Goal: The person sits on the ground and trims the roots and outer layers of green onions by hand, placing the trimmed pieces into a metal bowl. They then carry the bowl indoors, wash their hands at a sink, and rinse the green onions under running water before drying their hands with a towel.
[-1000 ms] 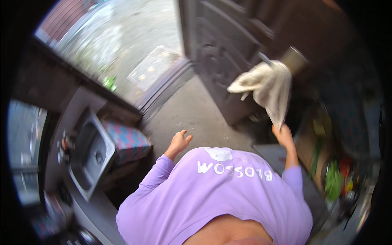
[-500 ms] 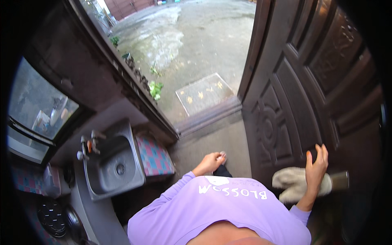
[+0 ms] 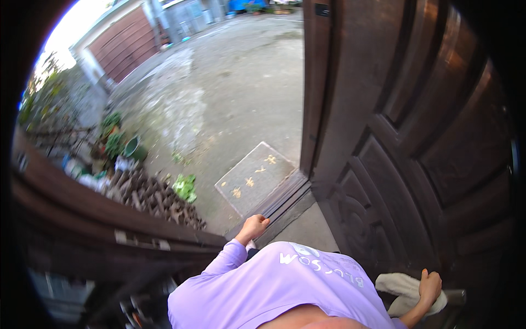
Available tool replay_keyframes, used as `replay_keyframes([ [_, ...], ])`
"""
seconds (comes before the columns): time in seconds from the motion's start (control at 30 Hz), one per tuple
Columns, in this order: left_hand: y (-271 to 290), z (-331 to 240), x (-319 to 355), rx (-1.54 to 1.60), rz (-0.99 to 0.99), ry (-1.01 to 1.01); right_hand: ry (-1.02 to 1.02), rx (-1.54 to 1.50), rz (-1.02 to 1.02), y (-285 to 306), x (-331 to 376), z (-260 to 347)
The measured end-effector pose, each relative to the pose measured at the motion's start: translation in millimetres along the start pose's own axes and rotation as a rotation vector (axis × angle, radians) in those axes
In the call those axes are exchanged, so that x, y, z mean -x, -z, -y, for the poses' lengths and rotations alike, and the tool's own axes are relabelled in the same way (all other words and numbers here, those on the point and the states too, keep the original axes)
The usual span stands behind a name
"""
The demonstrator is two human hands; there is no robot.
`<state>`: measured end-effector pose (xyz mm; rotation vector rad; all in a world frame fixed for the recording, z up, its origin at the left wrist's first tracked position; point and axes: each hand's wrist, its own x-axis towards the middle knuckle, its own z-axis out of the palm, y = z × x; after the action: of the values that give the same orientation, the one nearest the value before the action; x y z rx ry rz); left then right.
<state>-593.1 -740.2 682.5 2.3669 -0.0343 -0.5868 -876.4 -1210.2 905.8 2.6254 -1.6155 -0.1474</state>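
Note:
My left hand hangs in front of me above the door sill. Its fingers curl closed, and nothing shows in them. At the lower right my right hand, also with curled fingers, overlaps a cream fluffy cloth at the handle of the dark wooden door. Whether it touches the cloth cannot be made out; no pull on the cloth shows. The door stands swung inward along my right side.
Beyond the sill lies a stone slab on a concrete yard. Stacked dark roof tiles, a leafy green plant and a green pot stand outside at left. A dark door frame runs close on my left.
I have moved forward toward the doorway, and the sink has left the view. My right hand, fingers looser before, is now more curled and lower. More of the yard shows.

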Motion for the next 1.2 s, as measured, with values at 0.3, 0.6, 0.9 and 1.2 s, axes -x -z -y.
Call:
replay_keyframes([
  [0.3, 69, -64, -175, 0.013, 0.266, -0.592, -0.242, 0.135, -0.275, -27, 54, 30],
  [0.6, 233, 99, -290, -0.097, 0.354, -0.188, -0.74, 0.188, -0.109, -77, 154, 237],
  [0.9, 317, 70, -465, 0.255, 0.136, -0.263, 0.301, -0.365, 0.947, -197, -72, 701],
  [1.2, 447, 185, -643, 0.459, -0.307, 0.138, 0.78, -0.454, 1.106, -157, -207, 1073],
])
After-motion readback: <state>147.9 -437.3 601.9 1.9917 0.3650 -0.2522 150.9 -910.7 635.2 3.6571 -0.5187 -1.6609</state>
